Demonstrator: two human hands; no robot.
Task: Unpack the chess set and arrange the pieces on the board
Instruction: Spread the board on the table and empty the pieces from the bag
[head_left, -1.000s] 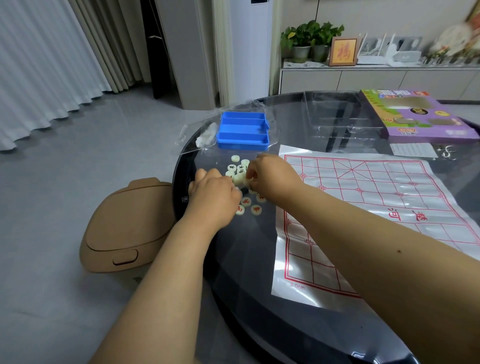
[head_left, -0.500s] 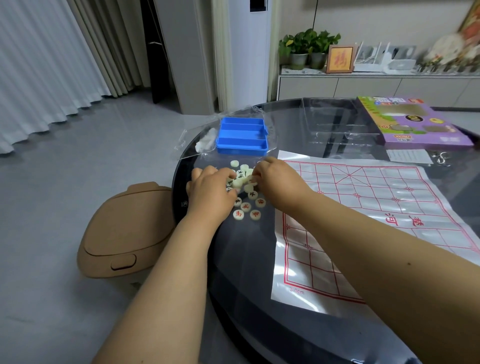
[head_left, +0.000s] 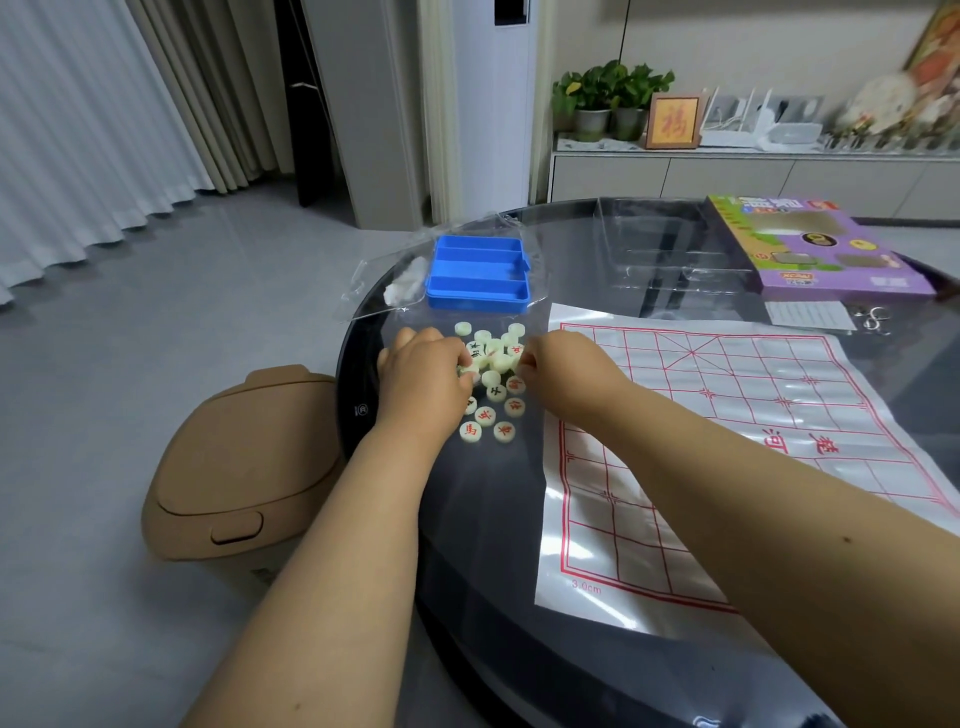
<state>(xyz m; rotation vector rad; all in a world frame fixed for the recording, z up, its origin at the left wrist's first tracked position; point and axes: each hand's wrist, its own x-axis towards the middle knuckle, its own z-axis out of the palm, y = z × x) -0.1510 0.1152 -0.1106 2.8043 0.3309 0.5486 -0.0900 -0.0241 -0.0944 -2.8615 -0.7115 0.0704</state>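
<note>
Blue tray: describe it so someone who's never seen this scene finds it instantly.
Start at the round dark glass table, then go to its far left edge, just beyond the heap of pale round chess pieces that both hands are sorting. The blue tray lies there on clear plastic wrapping. It is the only solid blue thing, a shallow empty box with long compartments.

pieces left of board, tray behind pieces

Both hands among pieces beside board.
</note>
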